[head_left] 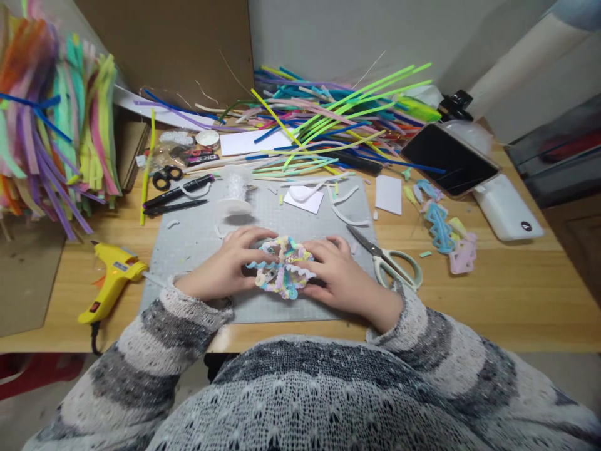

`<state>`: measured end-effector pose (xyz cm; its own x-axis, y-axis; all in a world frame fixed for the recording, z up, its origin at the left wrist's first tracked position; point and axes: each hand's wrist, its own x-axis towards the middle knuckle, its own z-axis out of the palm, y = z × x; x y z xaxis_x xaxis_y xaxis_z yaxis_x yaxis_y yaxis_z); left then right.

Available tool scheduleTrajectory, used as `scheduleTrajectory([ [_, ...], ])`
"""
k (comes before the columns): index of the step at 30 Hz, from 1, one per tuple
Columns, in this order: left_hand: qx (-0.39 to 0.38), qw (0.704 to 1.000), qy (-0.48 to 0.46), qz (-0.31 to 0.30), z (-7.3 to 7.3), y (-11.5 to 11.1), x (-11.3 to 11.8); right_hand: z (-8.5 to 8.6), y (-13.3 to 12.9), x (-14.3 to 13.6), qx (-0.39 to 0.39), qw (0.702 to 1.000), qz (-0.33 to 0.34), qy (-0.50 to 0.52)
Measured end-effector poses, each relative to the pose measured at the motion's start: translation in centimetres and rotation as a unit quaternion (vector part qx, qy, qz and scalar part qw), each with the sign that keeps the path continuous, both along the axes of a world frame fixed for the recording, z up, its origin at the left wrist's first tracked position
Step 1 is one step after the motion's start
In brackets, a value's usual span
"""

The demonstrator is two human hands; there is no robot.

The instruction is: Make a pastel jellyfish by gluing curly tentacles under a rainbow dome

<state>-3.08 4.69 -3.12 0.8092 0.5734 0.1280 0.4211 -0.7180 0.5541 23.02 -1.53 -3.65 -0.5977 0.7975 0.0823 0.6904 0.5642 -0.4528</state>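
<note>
Between my two hands, over the grey cutting mat [188, 250], is a round pastel ornament [282, 268] made of wavy pipe cleaners in pink, blue, yellow and white. My left hand [237, 258] grips its left side, with the fingers curled round its edge. On the opposite side my right hand [335, 272] holds it, the fingertips pressing its rim. Just right of my right hand lies a pair of scissors [389, 260] with pale green handles. Behind my left hand stands a spool of clear cord [235, 191].
A yellow glue gun [110, 279] lies at the left. Pipe cleaners [323, 119] are heaped along the back, and more bundles [51, 119] stand at the left. A phone [451, 160], a white power bank [509, 207] and pastel pipe-cleaner pieces [439, 228] are at the right.
</note>
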Motion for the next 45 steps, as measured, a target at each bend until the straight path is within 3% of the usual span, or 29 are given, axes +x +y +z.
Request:
scheduleTrajectory([
  [30, 0.051, 0.995, 0.08, -0.033, 1.1, -0.1, 0.6, 0.3, 0.2, -0.4, 0.002, 1.0, -0.01, -0.005],
  [45, 0.054, 0.997, 0.057, -0.025, 1.0, -0.7, 0.3, 0.0, 0.1, -0.1, 0.031, 0.999, 0.009, -0.02],
])
